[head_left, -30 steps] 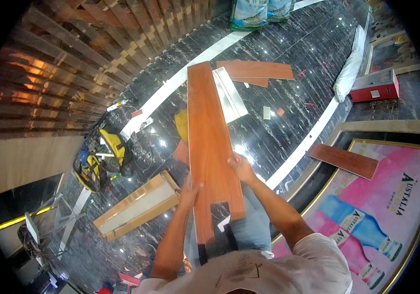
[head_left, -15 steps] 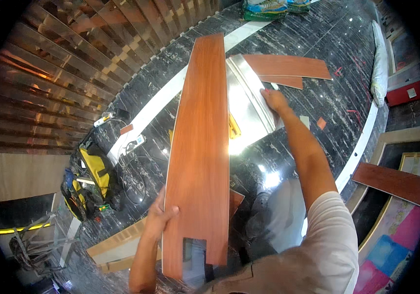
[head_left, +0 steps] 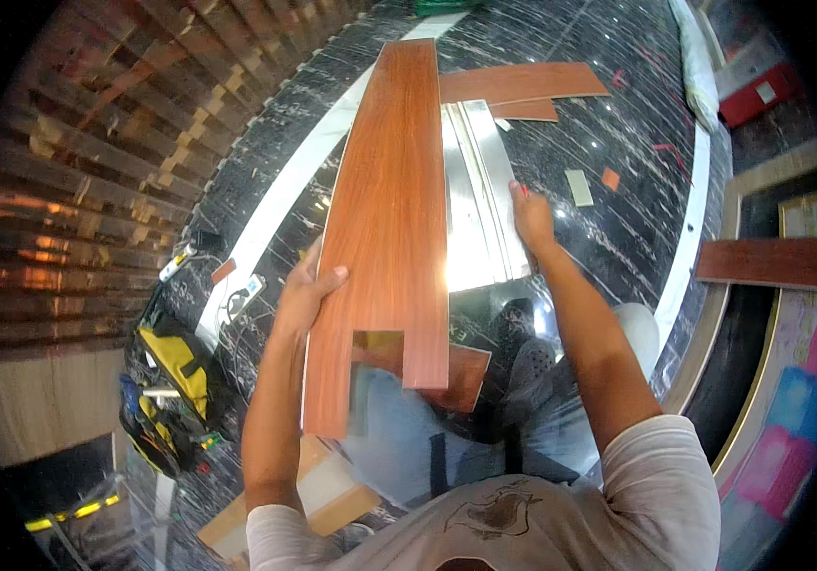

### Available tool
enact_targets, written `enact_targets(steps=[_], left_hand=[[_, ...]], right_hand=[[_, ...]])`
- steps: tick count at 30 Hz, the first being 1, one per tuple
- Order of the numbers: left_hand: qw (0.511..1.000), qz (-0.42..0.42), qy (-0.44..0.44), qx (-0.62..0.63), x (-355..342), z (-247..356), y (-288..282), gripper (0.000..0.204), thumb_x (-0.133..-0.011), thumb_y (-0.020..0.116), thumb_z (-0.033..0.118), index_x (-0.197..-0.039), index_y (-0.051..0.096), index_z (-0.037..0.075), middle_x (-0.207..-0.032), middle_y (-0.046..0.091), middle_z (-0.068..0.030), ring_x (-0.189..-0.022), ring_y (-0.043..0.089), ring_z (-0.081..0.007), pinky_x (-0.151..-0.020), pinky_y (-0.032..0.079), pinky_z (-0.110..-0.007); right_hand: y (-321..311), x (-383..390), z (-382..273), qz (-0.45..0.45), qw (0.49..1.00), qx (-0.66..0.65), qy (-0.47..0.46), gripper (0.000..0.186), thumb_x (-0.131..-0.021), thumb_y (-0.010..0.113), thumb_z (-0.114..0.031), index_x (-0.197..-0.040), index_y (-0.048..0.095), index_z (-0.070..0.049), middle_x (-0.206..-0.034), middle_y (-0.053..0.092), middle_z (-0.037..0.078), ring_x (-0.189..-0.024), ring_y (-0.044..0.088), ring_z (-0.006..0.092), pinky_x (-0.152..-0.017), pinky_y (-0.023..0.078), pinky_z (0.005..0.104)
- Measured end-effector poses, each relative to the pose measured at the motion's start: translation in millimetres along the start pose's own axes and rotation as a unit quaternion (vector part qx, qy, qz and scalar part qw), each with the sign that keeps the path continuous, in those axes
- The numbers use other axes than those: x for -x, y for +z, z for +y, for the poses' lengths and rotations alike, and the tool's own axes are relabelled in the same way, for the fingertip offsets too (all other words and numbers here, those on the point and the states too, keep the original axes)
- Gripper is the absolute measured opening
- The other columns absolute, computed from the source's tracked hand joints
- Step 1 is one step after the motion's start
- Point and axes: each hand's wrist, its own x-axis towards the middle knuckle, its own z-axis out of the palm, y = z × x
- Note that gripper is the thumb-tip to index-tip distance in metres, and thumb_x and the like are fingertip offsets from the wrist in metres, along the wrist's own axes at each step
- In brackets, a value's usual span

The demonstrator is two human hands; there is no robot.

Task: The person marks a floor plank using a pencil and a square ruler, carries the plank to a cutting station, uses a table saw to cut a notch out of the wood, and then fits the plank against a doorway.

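A long reddish-brown wood-look floor plank [head_left: 385, 209] points away from me, with a rectangular notch cut into its near end. My left hand [head_left: 302, 293] is closed on its left edge, thumb on top and fingers underneath. To the right, partly under the plank, is a shiny silver metal panel [head_left: 485, 181] with raised ridges along it. My right hand [head_left: 534, 221] is closed on that panel's right edge. A small red bit shows at the fingertips; I cannot make out what it is. The panel's left part is hidden by the plank.
More brown planks [head_left: 532, 81] lie beyond on the dark marble floor. A black and yellow tool bag [head_left: 177, 366] and a power strip [head_left: 249, 287] are at left. An offcut [head_left: 466, 379] and a cardboard piece [head_left: 332, 490] lie near my legs. Another plank [head_left: 761, 262] rests at right.
The plank, with my left hand on it, has moved farther from my body. A yellow tool seen beside it on the metal panel is now out of sight. My view has shifted.
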Motion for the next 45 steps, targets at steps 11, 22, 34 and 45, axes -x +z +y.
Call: enact_targets(steps=[11,22,34,45], left_hand=[[0.992,-0.087,0.023,-0.085,-79,-31,3,0.073,-0.091,0.074,0.012,-0.153,0.039,-0.008,-0.144,0.058,-0.0178,-0.131,0.056,-0.0235,-0.11,0.045,-0.034],[0.981,-0.138,0.07,-0.114,-89,-35,0,0.08,-0.09,0.079,0.024,-0.153,0.04,-0.008,-0.14,0.06,-0.0196,-0.127,0.058,-0.0246,-0.109,0.045,-0.037],[0.976,-0.112,0.047,-0.179,-124,-18,12,0.07,-0.093,0.076,0.018,-0.15,0.043,-0.007,-0.132,0.065,-0.0205,-0.113,0.067,-0.0245,-0.097,0.053,-0.035],[0.978,-0.1,-0.005,-0.182,-173,-3,19,0.065,-0.093,0.073,0.012,-0.15,0.046,-0.004,-0.132,0.066,-0.0177,-0.117,0.065,-0.0243,-0.101,0.05,-0.035]], right_hand=[[-10,149,20,0.127,0.984,0.004,0.124,0.064,-0.106,0.046,-0.051,-0.089,0.071,0.006,-0.085,0.067,0.032,-0.084,0.064,0.0531,-0.079,0.05,0.0554],[-25,202,-120,-0.012,1.0,0.015,-0.009,0.04,-0.102,0.057,-0.038,-0.097,0.066,0.0,-0.083,0.068,0.028,-0.08,0.068,0.0464,-0.073,0.053,0.0541],[11,172,-146,0.027,0.995,0.098,0.002,0.022,-0.098,0.058,-0.016,-0.104,0.053,0.005,-0.077,0.068,0.029,-0.074,0.07,0.0472,-0.068,0.054,0.0556],[-8,29,-80,0.111,0.957,0.243,-0.111,0.025,-0.101,0.053,-0.024,-0.115,0.067,-0.008,-0.115,0.07,0.019,-0.103,0.067,0.038,-0.087,0.055,0.0505]])
